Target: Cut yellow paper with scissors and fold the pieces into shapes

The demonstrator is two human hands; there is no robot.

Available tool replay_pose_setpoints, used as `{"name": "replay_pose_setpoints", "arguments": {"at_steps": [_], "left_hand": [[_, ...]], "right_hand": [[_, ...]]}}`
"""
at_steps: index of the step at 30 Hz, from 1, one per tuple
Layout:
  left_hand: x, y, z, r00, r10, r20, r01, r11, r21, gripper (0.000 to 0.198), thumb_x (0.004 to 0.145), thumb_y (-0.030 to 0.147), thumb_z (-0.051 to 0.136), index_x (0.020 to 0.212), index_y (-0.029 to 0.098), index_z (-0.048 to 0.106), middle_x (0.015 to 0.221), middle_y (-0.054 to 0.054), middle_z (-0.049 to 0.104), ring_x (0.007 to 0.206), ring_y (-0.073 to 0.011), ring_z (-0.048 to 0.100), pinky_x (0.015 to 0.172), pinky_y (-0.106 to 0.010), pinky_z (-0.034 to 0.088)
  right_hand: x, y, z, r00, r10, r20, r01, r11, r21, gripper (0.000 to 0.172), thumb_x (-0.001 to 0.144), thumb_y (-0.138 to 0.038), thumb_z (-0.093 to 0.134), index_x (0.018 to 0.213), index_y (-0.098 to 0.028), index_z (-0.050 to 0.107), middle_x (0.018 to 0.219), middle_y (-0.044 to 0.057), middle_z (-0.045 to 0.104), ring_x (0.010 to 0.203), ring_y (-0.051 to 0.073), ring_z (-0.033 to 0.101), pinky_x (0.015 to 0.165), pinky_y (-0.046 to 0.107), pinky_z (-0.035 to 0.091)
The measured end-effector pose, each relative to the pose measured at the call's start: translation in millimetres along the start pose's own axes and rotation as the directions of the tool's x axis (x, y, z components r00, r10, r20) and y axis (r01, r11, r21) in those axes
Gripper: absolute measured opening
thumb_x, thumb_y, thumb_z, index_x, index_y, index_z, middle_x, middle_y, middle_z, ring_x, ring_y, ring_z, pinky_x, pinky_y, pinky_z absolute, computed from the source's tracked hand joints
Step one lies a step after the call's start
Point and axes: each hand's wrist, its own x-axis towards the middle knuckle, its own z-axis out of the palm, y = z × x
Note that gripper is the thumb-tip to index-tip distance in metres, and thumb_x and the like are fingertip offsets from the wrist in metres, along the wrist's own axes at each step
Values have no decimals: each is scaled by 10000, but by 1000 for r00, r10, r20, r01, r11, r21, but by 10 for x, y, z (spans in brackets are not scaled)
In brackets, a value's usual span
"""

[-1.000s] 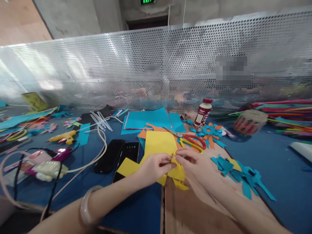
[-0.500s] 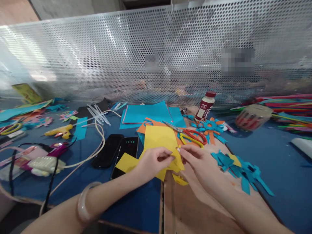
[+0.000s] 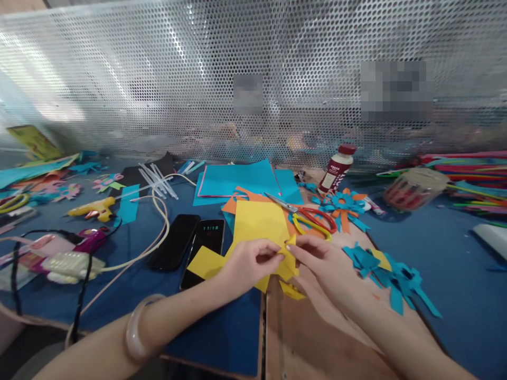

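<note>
My left hand (image 3: 247,264) and my right hand (image 3: 317,258) meet over the table, each pinching a small folded yellow paper piece (image 3: 288,256) between thumb and fingers. A bangle sits on my left wrist. Under the hands lies a larger yellow paper sheet (image 3: 259,224) with orange paper beneath it. Red-and-yellow scissors (image 3: 311,219) lie just beyond my right hand. Blue paper cut-outs (image 3: 390,277) rest to the right on a brown board (image 3: 309,338).
Two phones (image 3: 194,245) lie left of the hands beside a cable. A yellow glue gun (image 3: 93,208) and glue sticks sit far left. Blue sheets (image 3: 237,182), a bottle (image 3: 336,169), a blue-orange paper flower (image 3: 343,206) and a perforated metal screen stand behind.
The view tilted downward slightly. Both hands stayed together on the small yellow piece, working its fold, with a corner now sticking up.
</note>
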Motion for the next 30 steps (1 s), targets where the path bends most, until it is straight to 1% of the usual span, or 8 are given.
{"name": "replay_pose_setpoints", "arguments": {"at_steps": [4, 8, 15, 18, 24, 30], "left_hand": [[4, -16, 6, 1000, 9, -10, -9, 1000, 1, 207, 798, 308, 561, 888, 130, 615, 834, -61, 691, 762, -167, 636, 688, -263, 501], [2, -7, 1, 1000, 3, -7, -3, 1000, 15, 202, 805, 311, 555, 871, 131, 617, 808, -55, 690, 737, -161, 637, 667, -254, 497], [-3, -4, -4, 1000, -23, -19, 23, 1000, 11, 189, 795, 297, 569, 878, 135, 620, 842, -65, 701, 764, -168, 649, 690, -262, 504], [3, 18, -5, 1000, -29, -2, 29, 1000, 1, 189, 796, 292, 564, 877, 134, 627, 841, -64, 700, 763, -167, 647, 685, -261, 505], [1, 89, -20, 999, -33, 4, 32, 999, 32, 169, 794, 277, 557, 843, 139, 640, 812, -48, 691, 713, -145, 630, 645, -241, 492], [-1, 105, -32, 999, -32, 6, 32, 998, 56, 168, 790, 280, 560, 826, 142, 648, 797, -47, 692, 695, -141, 622, 636, -244, 486]], "right_hand": [[6, 25, 11, 1000, -24, 3, 24, 999, 24, 213, 726, -394, 652, 779, -189, 625, 752, 13, 615, 693, 145, 542, 621, 258, 437], [0, 8, 23, 1000, -13, 8, 13, 1000, 26, 193, 734, -380, 650, 770, -192, 626, 743, -1, 614, 683, 132, 538, 633, 252, 432], [5, 29, 15, 1000, -15, 2, 15, 998, 61, 213, 704, -380, 680, 781, -187, 632, 758, 7, 628, 708, 140, 553, 650, 255, 447], [9, 64, 6, 1000, -9, 13, 8, 998, 62, 214, 714, -377, 674, 797, -185, 631, 761, 12, 628, 711, 144, 557, 649, 259, 450], [10, 69, 0, 999, -15, 34, 12, 997, 79, 171, 734, -340, 660, 819, -196, 630, 769, 16, 633, 702, 141, 560, 642, 261, 463], [8, 31, 2, 999, -6, 39, 3, 997, 78, 200, 715, -360, 672, 804, -187, 627, 780, 25, 636, 694, 145, 565, 635, 265, 471]]}}
